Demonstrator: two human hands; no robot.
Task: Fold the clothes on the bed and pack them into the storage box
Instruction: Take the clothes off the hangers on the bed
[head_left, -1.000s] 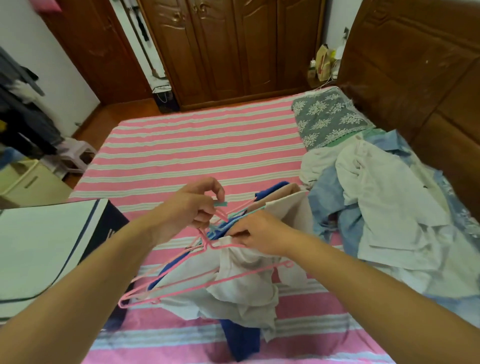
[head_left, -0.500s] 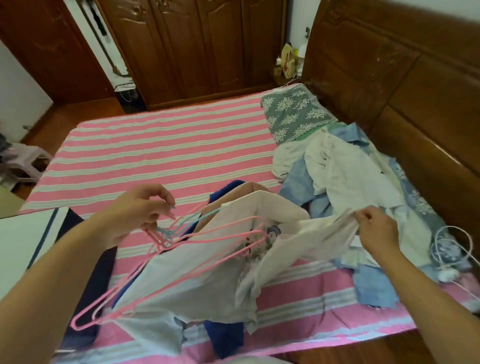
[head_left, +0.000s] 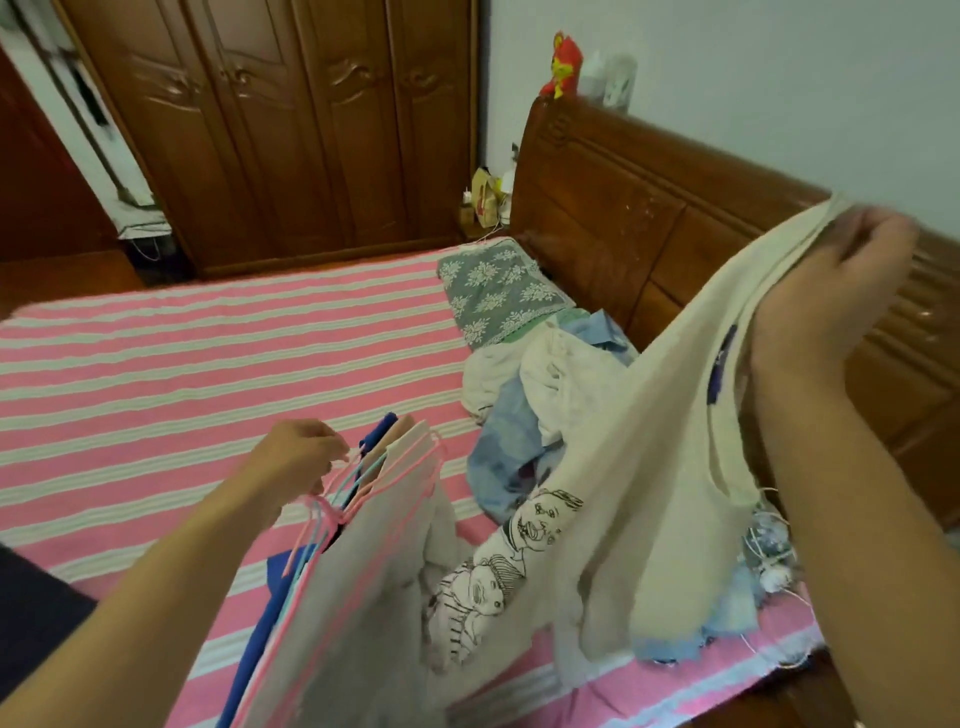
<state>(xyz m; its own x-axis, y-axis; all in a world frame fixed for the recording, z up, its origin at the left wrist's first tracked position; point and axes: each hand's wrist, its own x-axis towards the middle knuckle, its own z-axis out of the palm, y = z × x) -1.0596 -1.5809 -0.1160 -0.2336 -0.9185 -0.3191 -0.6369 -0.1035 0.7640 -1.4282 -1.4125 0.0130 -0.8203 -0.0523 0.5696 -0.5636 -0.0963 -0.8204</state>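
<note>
My left hand (head_left: 296, 462) grips the hooks of a bunch of pink hangers (head_left: 332, 519) low in the middle, with grey, blue and tan clothes (head_left: 358, 613) hanging from them. My right hand (head_left: 831, 291) is raised at the right and pinches the collar of a cream T-shirt (head_left: 639, 499) with black cartoon faces printed on it. The shirt stretches from that hand down to the hangers. A heap of white and light blue clothes (head_left: 540, 395) lies on the pink striped bed (head_left: 208, 374) by the headboard. Only a dark corner of the storage box (head_left: 31, 608) shows at the lower left.
A grey flowered pillow (head_left: 498, 296) lies at the head of the bed, against the wooden headboard (head_left: 649, 234). A brown wardrobe (head_left: 291, 130) stands beyond the bed. A white cable (head_left: 774, 571) lies near the bed's right edge. A red toy (head_left: 561, 62) sits on the headboard.
My right hand has risen up and to the right, pulling the cream T-shirt off the hangers and stretching it out. My left hand still holds the hanger hooks. The view has turned right.
</note>
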